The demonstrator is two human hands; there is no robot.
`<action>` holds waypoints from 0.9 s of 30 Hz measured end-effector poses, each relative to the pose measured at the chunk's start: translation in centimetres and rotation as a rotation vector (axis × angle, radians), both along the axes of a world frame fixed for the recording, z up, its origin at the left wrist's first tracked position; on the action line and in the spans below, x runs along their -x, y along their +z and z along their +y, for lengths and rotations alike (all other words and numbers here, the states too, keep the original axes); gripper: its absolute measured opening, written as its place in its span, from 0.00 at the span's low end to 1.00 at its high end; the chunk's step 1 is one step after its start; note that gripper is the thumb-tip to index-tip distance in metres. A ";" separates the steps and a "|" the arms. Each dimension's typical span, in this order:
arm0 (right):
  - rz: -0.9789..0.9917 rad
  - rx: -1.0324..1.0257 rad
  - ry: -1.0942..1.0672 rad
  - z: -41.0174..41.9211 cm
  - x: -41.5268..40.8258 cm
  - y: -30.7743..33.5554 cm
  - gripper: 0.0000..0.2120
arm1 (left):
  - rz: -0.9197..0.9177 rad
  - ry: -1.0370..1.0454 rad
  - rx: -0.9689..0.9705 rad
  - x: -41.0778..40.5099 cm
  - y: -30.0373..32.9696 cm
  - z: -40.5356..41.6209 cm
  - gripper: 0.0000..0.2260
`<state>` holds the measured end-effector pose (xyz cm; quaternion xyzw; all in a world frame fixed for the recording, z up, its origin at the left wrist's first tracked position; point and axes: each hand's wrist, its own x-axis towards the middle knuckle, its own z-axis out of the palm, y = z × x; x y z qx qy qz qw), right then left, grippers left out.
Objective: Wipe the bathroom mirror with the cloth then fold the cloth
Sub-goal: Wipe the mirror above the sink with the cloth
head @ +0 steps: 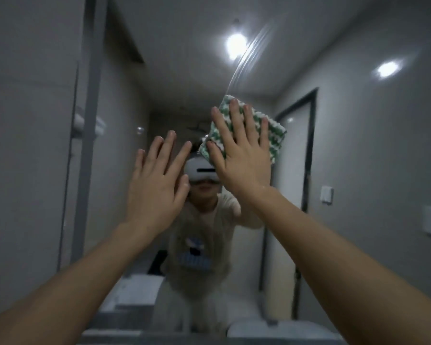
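Hands: both are raised to the mirror (pixel 358 150) with fingers straight and spread. The right hand (pixel 244 150) is pressed flat on the cloth (pixel 274 138); nothing is curled round it. The left hand (pixel 157 175) is held bare, apart from the cloth and just beside the right; whether its palm touches the glass cannot be told.

Cloth position: it is held against the glass under the right palm, above the reflected headset, roughly mid-width of the view.

Step in hand: judged to be the wiping pass; folding is not yet begun.

Method advised: even pressure should be kept through the whole palm so that the cloth is not left behind by the fingers. Overlapping strokes are recommended. A curved streak (pixel 246 56) is seen above the cloth, near the reflected ceiling light (pixel 235 44), and should be worked over. The bare left hand is best kept off the glass, since prints could be left.

Cloth appearance: a small square, knitted or thick-piled, in green and white bands or checks. It appears soft and pliable. It is set at a tilt, one corner uppermost. Whether it is damp cannot be told.

Mirror condition: hazy overall in this view; part of that may be camera blur.
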<state>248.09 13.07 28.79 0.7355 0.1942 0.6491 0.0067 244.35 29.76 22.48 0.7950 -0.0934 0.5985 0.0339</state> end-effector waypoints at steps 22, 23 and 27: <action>0.193 0.199 -0.028 1.8 2.4 -28.9 0.39 | 0.338 0.036 -0.035 4.1 -20.8 3.0 0.29; 0.204 0.201 -0.033 1.8 2.5 -28.9 0.40 | 0.348 0.030 -0.035 4.2 -21.2 3.1 0.29; 0.244 0.210 -0.053 1.7 2.9 -28.6 0.43 | 0.389 -0.003 -0.004 4.7 -22.0 3.2 0.29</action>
